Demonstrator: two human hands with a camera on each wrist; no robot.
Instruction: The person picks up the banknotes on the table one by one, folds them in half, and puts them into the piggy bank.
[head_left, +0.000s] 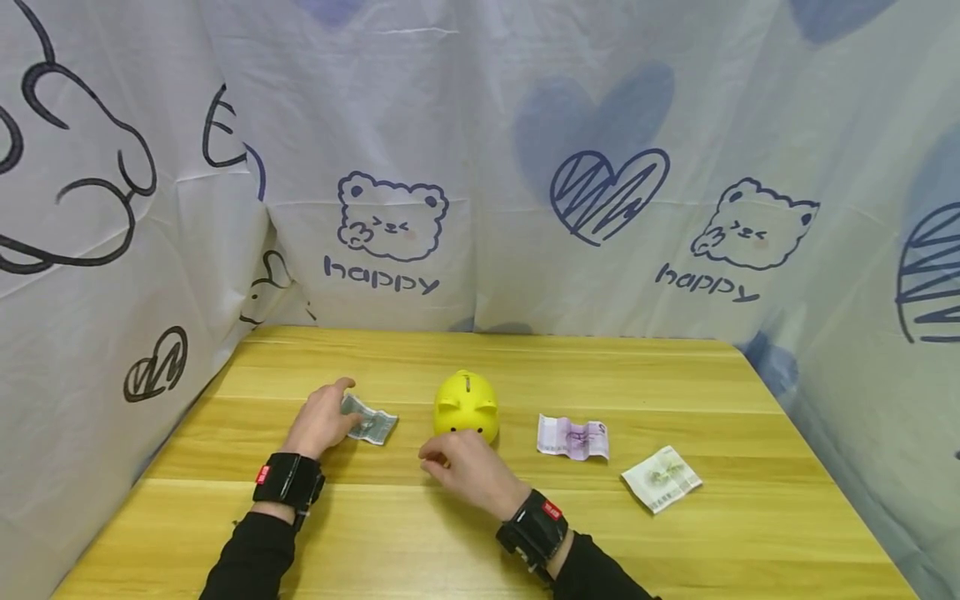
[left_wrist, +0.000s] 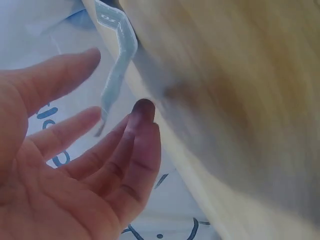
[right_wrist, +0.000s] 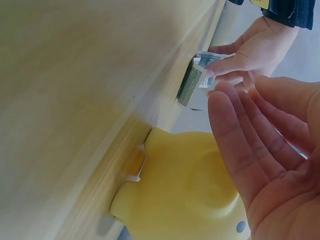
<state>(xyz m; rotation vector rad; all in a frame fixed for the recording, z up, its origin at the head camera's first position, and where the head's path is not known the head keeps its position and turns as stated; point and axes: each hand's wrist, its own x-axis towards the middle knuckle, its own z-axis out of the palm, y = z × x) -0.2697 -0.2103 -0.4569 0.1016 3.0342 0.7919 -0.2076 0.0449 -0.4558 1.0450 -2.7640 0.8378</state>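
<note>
My left hand [head_left: 321, 422] is at the left edge of a grey-green banknote [head_left: 375, 426] that lies creased on the table. In the left wrist view, thumb and fingers stand apart, with the wavy note [left_wrist: 120, 55] seen beyond them; whether they touch it I cannot tell. A yellow piggy bank [head_left: 465, 400] with a slot on top stands mid-table, its snout towards me. Just in front of it hovers my right hand [head_left: 476, 473], fingers loosely bent and holding nothing. The right wrist view shows the piggy bank [right_wrist: 175, 180] close beside that hand.
Right of the piggy bank lie a purple banknote [head_left: 573, 438] and, nearer me, a pale yellowish-green banknote [head_left: 662, 479]. The wooden table [head_left: 405, 542] is bordered at the back and sides by a white printed cloth [head_left: 480, 208].
</note>
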